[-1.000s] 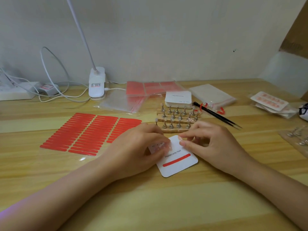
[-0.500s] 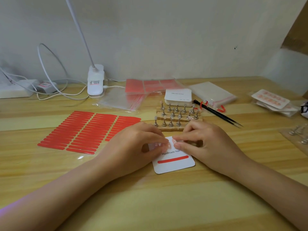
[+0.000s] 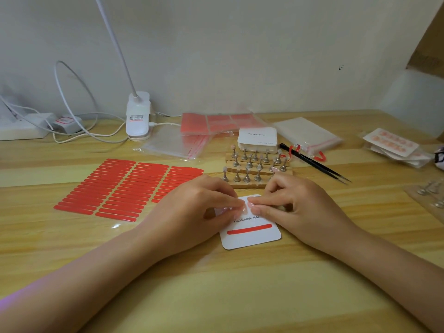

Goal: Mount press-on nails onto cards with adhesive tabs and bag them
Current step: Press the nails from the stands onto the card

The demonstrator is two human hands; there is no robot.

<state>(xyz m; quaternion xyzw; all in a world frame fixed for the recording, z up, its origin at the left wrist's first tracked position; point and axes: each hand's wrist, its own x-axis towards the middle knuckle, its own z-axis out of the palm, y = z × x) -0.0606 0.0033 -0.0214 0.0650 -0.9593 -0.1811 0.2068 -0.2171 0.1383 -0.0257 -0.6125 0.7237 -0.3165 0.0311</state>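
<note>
On desk, white rounded card (image 3: 252, 233) with red strip: left hand (image 3: 192, 212) and right hand (image 3: 295, 207) both pinch small pale press-on nail (image 3: 245, 205) at card's upper row. Risk: crooked seating if card slides; neighbouring nails nudged.

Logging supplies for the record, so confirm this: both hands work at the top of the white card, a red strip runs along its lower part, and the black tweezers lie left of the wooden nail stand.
One detail is off: the head view shows the black tweezers right of the wooden nail stand, not left. Both the left hand and right hand do work at the top of the white card, and the red strip does run along its lower part.
</note>
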